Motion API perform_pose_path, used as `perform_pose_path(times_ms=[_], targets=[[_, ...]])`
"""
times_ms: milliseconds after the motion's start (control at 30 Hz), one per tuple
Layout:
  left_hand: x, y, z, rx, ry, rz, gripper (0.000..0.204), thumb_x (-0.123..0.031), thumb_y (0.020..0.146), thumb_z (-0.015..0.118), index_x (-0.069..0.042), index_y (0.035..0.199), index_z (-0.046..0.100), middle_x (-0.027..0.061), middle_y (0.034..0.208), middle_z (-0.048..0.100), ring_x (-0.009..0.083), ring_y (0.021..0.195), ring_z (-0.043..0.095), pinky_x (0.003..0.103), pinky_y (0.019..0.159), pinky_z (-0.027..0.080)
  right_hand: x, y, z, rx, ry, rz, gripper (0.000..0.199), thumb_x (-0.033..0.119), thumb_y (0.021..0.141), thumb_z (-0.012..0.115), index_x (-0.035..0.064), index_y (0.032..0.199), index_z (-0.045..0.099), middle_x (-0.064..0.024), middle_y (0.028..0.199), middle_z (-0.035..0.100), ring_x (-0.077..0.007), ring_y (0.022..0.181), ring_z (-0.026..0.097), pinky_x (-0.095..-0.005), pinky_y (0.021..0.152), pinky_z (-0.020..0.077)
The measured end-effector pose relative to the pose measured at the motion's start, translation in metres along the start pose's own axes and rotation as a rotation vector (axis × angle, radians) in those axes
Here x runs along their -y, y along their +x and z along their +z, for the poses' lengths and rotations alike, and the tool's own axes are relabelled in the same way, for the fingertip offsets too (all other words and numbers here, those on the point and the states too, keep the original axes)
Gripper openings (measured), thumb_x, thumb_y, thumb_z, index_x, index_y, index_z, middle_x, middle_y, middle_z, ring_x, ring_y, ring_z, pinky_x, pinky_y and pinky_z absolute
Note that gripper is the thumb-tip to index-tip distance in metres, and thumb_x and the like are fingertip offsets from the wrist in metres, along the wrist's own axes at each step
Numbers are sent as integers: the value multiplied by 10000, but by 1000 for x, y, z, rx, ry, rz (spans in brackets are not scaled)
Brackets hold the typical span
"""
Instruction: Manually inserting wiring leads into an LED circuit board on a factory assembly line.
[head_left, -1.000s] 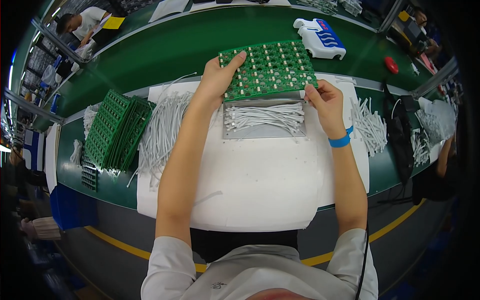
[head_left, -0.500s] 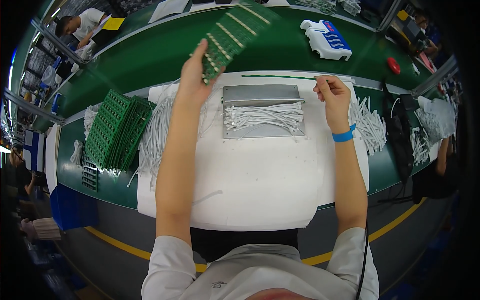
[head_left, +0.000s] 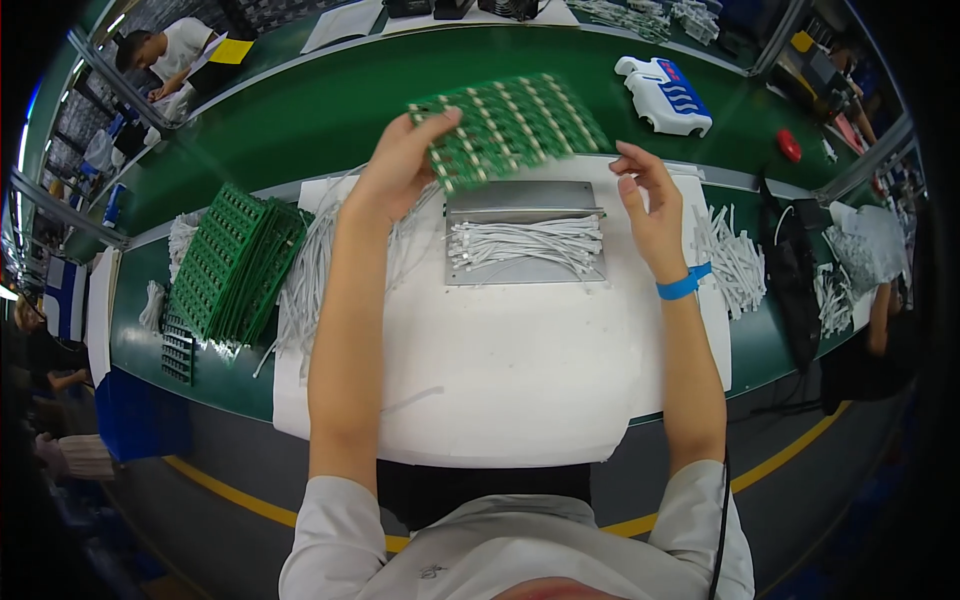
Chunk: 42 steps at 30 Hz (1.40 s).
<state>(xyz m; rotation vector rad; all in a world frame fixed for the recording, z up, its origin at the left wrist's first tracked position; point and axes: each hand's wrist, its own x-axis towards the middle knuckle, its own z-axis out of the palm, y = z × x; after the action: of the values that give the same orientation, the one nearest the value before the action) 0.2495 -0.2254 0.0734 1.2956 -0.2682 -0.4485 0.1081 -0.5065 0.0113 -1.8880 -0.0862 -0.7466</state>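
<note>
A green circuit board panel (head_left: 520, 128) with rows of small pale connectors hangs over the far part of the workbench. My left hand (head_left: 395, 170) grips its left end, thumb on top. Close to the panel's right corner, my right hand (head_left: 652, 212) is open, thumb and fingers apart, with no visible contact; a blue band circles that wrist. Below the panel lies a grey metal fixture (head_left: 522, 196), partly covered by a bundle of white cables (head_left: 525, 243). A white sheet (head_left: 510, 370) spreads beneath the fixture.
Left of the sheet leans a stack of green boards (head_left: 235, 265), near loose white cables (head_left: 312, 268). More white cables (head_left: 732, 262) lie at right. Beyond are a white-and-blue plastic device (head_left: 665, 97) and a red roundish object (head_left: 789, 145). Another person (head_left: 175, 60) sits far left.
My left hand has swung the panel nearer and rightward, turning it more level. My right hand has opened; the thin green strip at its fingers no longer shows.
</note>
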Motion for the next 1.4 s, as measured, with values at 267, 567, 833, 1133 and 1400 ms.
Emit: perform_pose_path(times_ms=[267,567,833,1133,1400], targets=[[0,-12,24,351,352,103,390,-199,991,746,-29,1319,619,39,1156,733,107,983,672,285,868,552,1,-3,-5,25,317,297,309,282,1036,696,-5,1147,730,-11,975,739,-72,833,646,-243,772,526],[-11,-23,22,620,610,11,423,-276,962,777,31,1245,706,19,857,740,55,753,638,219,656,510,-3,-3,-18,423,332,415,217,195,1006,714,-20,1014,738,-8,906,735,-53,730,623,-207,679,496],[3,-12,30,374,39,82,407,-208,1011,720,9,1336,606,63,1106,765,78,939,710,251,801,580,6,-2,-14,353,938,478,778,670,1087,249,22,1226,656,-79,984,706,-140,794,651,-265,694,524],[22,-15,60,154,-166,90,446,-135,922,814,-18,1294,599,92,1227,703,213,1102,705,394,908,628,22,-11,18,-1,540,333,313,250,1043,686,1,1230,660,-41,1037,709,-75,861,636,-243,734,512],[8,-4,12,293,297,117,340,-236,956,794,34,1144,707,80,1009,765,134,870,717,299,777,601,2,-5,8,-152,341,223,210,155,978,772,-5,1110,738,-16,973,739,-55,830,625,-208,742,490]])
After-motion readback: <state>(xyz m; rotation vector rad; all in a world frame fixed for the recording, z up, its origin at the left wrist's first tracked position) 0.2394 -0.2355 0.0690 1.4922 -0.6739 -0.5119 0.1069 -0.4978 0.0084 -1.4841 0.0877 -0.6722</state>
